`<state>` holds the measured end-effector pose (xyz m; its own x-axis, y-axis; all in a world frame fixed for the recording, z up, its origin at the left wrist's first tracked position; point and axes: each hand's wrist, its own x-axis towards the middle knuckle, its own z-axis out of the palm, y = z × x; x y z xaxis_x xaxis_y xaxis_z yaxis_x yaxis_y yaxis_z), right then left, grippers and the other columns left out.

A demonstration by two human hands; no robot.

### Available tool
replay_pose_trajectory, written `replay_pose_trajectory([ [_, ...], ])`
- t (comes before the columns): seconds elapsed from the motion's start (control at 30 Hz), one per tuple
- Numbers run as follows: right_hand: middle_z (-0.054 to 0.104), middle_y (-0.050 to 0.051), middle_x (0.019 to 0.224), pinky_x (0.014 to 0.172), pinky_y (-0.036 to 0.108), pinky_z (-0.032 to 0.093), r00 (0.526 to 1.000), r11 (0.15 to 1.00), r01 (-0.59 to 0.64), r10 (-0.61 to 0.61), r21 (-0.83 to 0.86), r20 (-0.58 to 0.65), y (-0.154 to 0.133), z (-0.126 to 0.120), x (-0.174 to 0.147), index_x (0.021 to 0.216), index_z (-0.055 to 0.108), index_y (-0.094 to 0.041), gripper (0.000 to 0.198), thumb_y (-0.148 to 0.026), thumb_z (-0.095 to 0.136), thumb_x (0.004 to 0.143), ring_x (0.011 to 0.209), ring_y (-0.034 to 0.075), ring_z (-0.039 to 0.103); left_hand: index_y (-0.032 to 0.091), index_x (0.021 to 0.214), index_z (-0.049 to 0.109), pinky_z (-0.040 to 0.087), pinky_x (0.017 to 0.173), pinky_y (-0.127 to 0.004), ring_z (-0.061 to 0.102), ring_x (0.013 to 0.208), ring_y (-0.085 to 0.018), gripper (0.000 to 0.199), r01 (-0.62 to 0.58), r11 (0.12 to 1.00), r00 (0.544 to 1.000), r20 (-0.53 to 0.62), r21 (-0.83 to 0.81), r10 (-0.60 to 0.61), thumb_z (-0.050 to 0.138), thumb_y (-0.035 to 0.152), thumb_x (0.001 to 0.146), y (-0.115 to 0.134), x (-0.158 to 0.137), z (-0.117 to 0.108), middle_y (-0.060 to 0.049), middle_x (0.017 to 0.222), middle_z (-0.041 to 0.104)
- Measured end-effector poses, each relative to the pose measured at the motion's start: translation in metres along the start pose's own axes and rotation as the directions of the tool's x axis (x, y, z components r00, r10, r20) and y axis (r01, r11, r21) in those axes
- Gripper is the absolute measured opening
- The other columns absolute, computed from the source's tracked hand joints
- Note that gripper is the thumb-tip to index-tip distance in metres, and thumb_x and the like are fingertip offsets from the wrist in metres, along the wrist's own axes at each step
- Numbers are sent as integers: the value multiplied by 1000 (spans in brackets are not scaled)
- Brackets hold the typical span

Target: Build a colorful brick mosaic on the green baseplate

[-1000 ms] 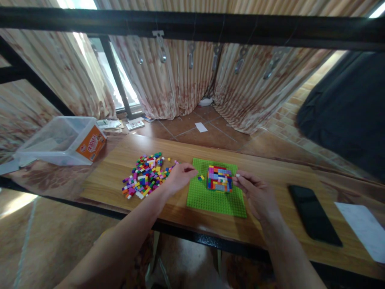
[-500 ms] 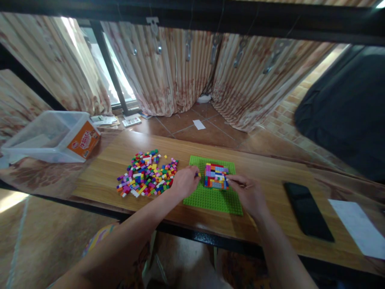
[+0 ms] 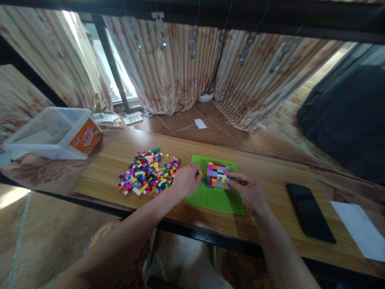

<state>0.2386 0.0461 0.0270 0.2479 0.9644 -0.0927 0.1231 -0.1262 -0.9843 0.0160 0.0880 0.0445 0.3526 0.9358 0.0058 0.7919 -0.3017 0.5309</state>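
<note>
A multicoloured block of toy bricks (image 3: 217,176) stands on a green studded baseplate (image 3: 215,202). My left hand (image 3: 188,179) hovers over the baseplate's left edge, its fingers pinched on a small yellow brick (image 3: 200,172). At the block's right side is my right hand (image 3: 248,190), thumb and forefinger drawn together against its edge. Whatever lies between those right fingertips is too small to make out. Left of the baseplate spreads a pile of loose coloured bricks (image 3: 150,172), close to my left wrist.
All this is on a wooden table (image 3: 105,170). A black phone (image 3: 310,212) and a white sheet of paper (image 3: 359,228) lie to the right. A clear plastic bin (image 3: 51,150) with an orange label sits at the far left. Curtains (image 3: 177,76) hang behind.
The view has shifted slightly. My right fingertips have moved a little against the block's right edge; the white bit seen at them earlier no longer stands out. My left hand still pinches its brick.
</note>
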Motion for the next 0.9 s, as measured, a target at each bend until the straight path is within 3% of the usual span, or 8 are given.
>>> replay_pose_trajectory([
  [0.2,75,4,88,59,26,51,995,996,-59,64,66,-74,0,-2,-1,94,75,-21,39,-43,80,63,70,14,65,17,93,66,49,80,-33,66,88,-24,18,14,997,1000,-21,-70,-16,51,25,89,-1,2,-4,-9,93,71],
  [0.5,72,2,79,56,27,54,991,992,-65,77,104,-111,4,9,2,92,71,-18,46,-41,84,55,65,14,65,17,94,67,48,78,-31,66,87,-22,19,38,994,999,-25,-107,-41,53,27,89,0,2,-8,-8,91,72],
  [0.67,73,3,81,57,27,56,989,991,-84,95,103,-112,3,9,2,92,71,-18,47,-41,84,54,66,14,66,16,92,68,46,73,-30,63,77,-19,18,33,975,999,-26,-217,-40,54,27,87,0,2,-7,-7,85,70],
  [0.8,74,4,82,58,29,56,994,997,-44,49,58,-100,5,10,2,92,71,-18,46,-45,82,57,66,15,66,16,84,66,43,67,-27,58,71,-16,13,30,906,999,-12,-422,-39,56,23,85,2,4,-6,-3,77,66],
  [0.9,74,5,83,59,30,56,994,998,-38,42,44,-98,5,10,2,93,71,-17,49,-47,82,57,67,16,66,15,78,64,39,63,-24,52,66,-12,10,84,757,996,63,-648,-57,59,22,82,6,3,-8,0,70,60],
])
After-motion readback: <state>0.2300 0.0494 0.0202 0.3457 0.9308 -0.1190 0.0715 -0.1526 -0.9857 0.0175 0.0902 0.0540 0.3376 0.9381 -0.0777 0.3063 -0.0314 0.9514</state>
